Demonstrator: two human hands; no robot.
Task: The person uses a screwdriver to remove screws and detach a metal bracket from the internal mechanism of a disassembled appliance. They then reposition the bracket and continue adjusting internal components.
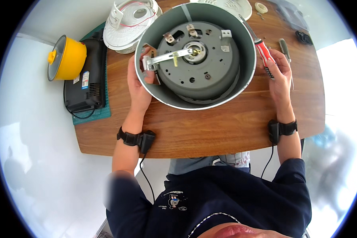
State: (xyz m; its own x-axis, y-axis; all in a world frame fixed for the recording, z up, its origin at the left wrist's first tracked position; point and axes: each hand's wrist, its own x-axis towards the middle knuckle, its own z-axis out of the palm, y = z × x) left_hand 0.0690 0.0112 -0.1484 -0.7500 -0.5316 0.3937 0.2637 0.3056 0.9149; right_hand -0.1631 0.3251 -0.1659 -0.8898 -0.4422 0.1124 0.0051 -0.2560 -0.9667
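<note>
Wooden table; left hand gripping grey housing; right hand pinching red-handled screwdriver.

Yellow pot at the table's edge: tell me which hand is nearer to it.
Left. The left hand grips the grey shell's rim, a short way from the yellow pot; the right hand is across the shell, holding a screwdriver.

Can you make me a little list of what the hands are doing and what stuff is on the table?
left hand: grips the rim of the round grey metal housing
right hand: holds a red-handled screwdriver, shaft pointing up past the housing rim
inside housing: grey plate with a metal bracket
table: brown wood
far left: yellow pot on a black appliance
behind: white plastic part with red wires
</note>
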